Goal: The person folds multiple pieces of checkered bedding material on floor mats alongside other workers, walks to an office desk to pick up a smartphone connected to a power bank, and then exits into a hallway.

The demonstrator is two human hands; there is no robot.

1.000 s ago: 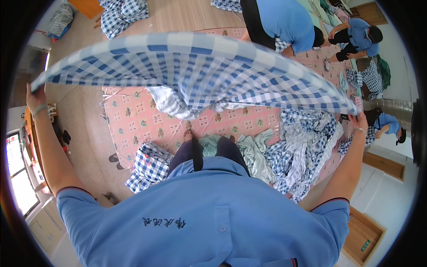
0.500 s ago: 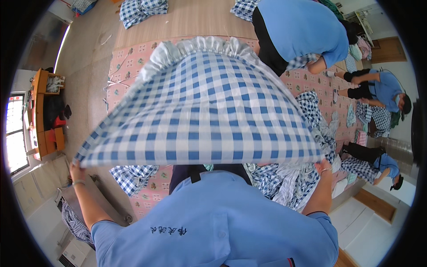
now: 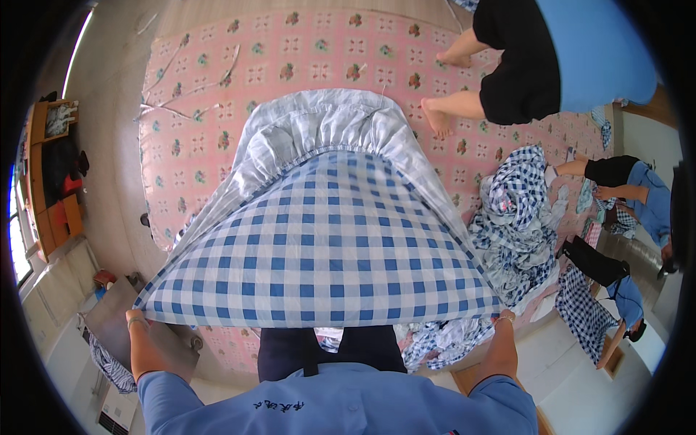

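Note:
A blue-and-white checked sheet [image 3: 319, 246] with a gathered white frill at its far end is spread out in front of me over a pink flowered mat [image 3: 217, 80]. My left hand [image 3: 135, 317] grips its near left corner. My right hand [image 3: 504, 317] grips its near right corner. Both arms are held wide apart and the near edge is pulled taut between them. The far end lies down on the mat.
A person in a blue top and black shorts [image 3: 536, 65] stands barefoot on the mat at the upper right. A heap of checked cloth [image 3: 515, 217] lies to the right. More people sit at the far right. A wooden shelf [image 3: 54, 174] stands at the left.
The sheet, billowing high in the air a second ago, has come down and forward onto the mat. My arms have lowered and drawn closer to my body.

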